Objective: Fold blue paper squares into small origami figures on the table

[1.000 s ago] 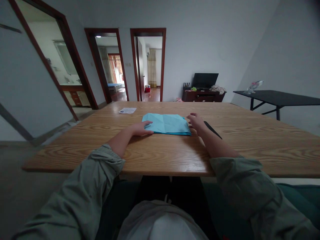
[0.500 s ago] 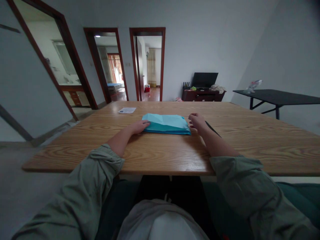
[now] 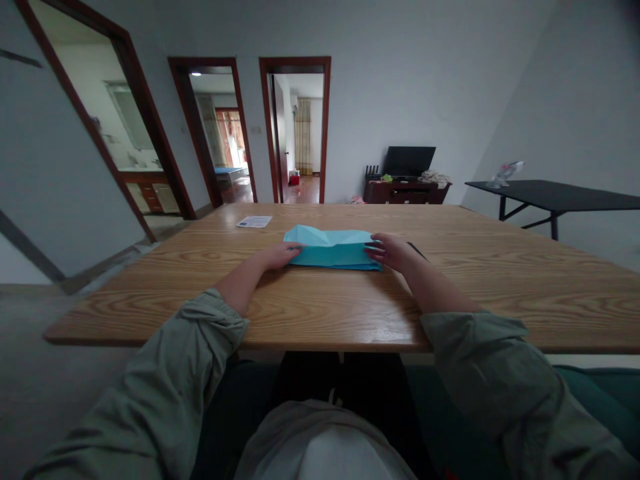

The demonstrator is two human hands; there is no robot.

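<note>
Flat on the wooden table lies a folded sheet of blue paper [image 3: 333,255], with a lighter, creased flap raised along its far side. My left hand [image 3: 283,255] grips its left end, the fingertips resting on the upper layer. At the opposite end my right hand [image 3: 393,252] has its fingers closed over the right edge of the flap. Part of a thin dark object [image 3: 417,251], its kind unclear, shows behind my right wrist; the rest is hidden by the arm.
A small printed card or paper [image 3: 255,221] lies toward the table's far left. The wooden table's [image 3: 330,320] front edge runs close to my lap. Beyond it stand a black table [image 3: 565,193] at right and a cabinet [image 3: 407,192] with a dark screen [image 3: 410,161].
My right hand has moved left from beside the paper onto its right end and taken hold there. The flap is bent more sharply near its middle. My left hand has barely moved.
</note>
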